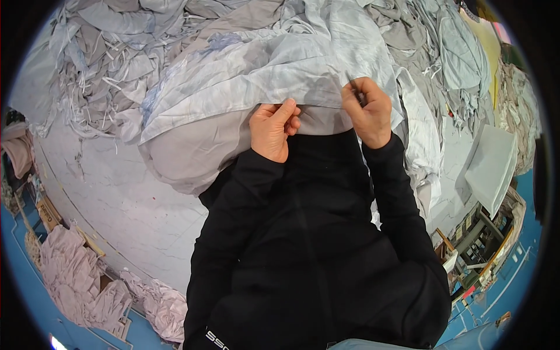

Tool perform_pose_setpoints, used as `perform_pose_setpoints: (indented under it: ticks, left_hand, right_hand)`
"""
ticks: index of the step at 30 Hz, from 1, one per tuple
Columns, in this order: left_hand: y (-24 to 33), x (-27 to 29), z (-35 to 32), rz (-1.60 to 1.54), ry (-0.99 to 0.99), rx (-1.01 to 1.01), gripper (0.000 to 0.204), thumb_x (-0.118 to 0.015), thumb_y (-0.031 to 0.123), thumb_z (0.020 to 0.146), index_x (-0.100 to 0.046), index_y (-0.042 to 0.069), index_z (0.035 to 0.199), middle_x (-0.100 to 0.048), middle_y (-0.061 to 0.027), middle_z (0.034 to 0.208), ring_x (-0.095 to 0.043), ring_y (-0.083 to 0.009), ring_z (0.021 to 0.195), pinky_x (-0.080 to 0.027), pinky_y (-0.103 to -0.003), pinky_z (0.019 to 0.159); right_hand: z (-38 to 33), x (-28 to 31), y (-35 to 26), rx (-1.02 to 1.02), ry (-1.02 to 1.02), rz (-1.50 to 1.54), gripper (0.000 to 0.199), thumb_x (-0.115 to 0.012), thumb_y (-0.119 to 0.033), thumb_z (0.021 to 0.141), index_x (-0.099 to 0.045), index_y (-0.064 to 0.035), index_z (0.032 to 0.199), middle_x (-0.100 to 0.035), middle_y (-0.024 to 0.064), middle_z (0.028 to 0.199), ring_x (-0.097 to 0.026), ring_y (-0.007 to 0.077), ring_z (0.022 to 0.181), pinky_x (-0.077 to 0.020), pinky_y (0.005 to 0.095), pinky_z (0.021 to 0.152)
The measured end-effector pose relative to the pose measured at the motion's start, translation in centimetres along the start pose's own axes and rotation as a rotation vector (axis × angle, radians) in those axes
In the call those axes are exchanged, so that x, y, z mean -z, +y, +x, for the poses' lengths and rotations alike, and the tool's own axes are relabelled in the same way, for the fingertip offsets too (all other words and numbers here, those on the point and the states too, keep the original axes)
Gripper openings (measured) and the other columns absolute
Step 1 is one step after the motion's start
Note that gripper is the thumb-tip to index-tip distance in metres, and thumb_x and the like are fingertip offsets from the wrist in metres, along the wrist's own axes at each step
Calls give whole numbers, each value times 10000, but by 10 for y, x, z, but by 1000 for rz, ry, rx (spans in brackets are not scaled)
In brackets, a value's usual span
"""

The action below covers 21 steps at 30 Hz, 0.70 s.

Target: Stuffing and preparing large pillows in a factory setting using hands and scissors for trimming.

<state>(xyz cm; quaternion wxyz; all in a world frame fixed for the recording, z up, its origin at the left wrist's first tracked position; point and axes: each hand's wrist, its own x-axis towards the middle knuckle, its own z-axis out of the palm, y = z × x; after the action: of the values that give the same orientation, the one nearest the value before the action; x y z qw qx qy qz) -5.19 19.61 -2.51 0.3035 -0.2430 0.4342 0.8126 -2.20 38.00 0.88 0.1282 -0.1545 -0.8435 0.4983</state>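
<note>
A large pale blue-grey patterned cloth (303, 64) with a plain grey side (198, 140) lies in front of me and hangs over its near edge toward my lap. My left hand (273, 129) is closed, its thumb and fingers pinching the cloth's folded edge. To the right, my right hand (368, 112) is closed around a small dark tool that looks like thread snips (360, 97). Its fingers are at the same edge of the cloth; whether they also pinch it I cannot tell. Most of the tool is hidden in the fist.
Heaped grey and pale blue cloths with loose white ties (111, 70) fill the far side of the white marbled table (116, 186). More cloth (461, 52) is piled at the far right. A white translucent sheet or bin (492, 166) stands right. Pinkish cloths (79, 274) lie low left.
</note>
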Motion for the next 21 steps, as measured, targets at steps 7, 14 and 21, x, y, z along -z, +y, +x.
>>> perform_pose_setpoints:
  ticks: [7, 14, 21]
  left_hand:
    - [2, 7, -6, -105, 51, -115, 138, -673, 124, 850, -610, 2, 848, -632, -60, 746, -558, -104, 568, -394, -202, 472]
    - [2, 9, -9, -96, 48, -168, 137, -652, 121, 866, -634, -14, 852, -633, -55, 724, -568, -112, 570, -398, -201, 484]
    - [1, 10, -13, -12, 15, -251, 109, -631, 96, 877, -630, -11, 860, -645, -69, 760, -568, -119, 571, -395, -204, 492]
  right_hand:
    - [-6, -43, -25, 12, -301, 165, 81, -643, -24, 808, -598, 25, 855, -557, -11, 706, -480, 43, 619, -398, 214, 544]
    - [0, -63, -21, 271, -261, 48, 102, -644, 12, 775, -610, 17, 872, -621, 95, 775, -592, 146, 634, -468, 266, 571]
    - [-3, -58, -16, 339, -187, -68, 112, -645, -6, 768, -593, -3, 868, -592, 104, 735, -583, 186, 609, -464, 278, 555]
